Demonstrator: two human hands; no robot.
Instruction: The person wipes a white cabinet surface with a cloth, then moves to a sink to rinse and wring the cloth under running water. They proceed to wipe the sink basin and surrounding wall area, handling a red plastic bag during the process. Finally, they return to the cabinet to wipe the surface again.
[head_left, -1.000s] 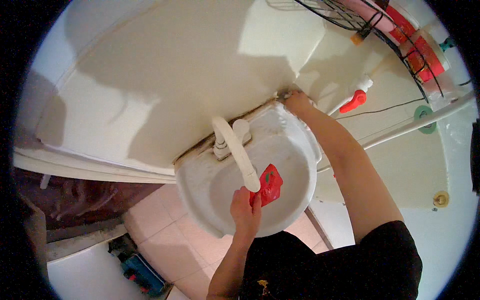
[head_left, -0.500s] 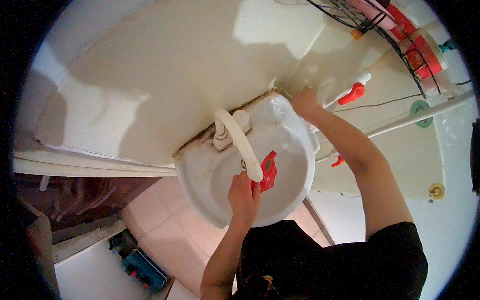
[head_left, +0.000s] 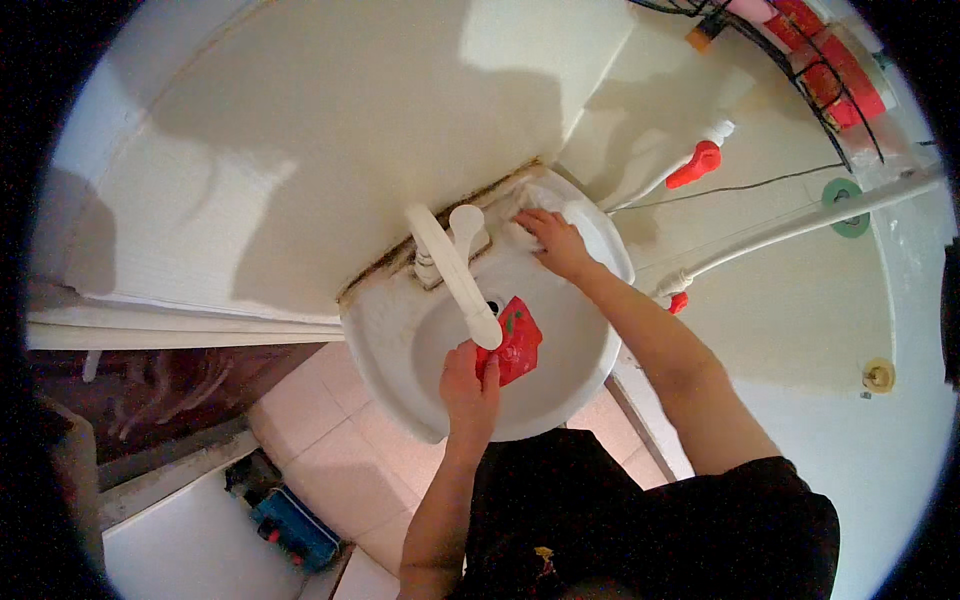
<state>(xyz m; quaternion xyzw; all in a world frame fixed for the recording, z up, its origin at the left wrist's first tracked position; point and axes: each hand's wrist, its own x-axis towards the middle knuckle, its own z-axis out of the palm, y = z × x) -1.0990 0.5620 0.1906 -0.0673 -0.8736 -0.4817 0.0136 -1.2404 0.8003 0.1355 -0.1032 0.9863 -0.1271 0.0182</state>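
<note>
My left hand [head_left: 468, 392] is closed on the lower left edge of a red plastic packet [head_left: 520, 345] with a small green mark. The packet is over the white sink bowl, right beside the spout tip of the cream faucet [head_left: 455, 275]. My right hand [head_left: 556, 243] is on the sink's back right ledge, its fingers bent forward and pointing left toward the faucet. Under those fingers shows a whitish crumpled thing [head_left: 522, 238], mostly covered; its kind is unclear. The sink [head_left: 585, 375] has a dark, stained seam along the wall.
At the right wall are a white pipe [head_left: 800, 240] and a valve with a red handle [head_left: 695, 165]. A black wire rack [head_left: 790, 80] holding red containers is at the upper right. A blue machine [head_left: 295, 525] stands at the lower left, beside pink floor tiles [head_left: 335, 440].
My right hand has moved left and nearer from the sink's far right corner onto the ledge. The red packet has turned and shows more of its face; my left hand still grips it.
</note>
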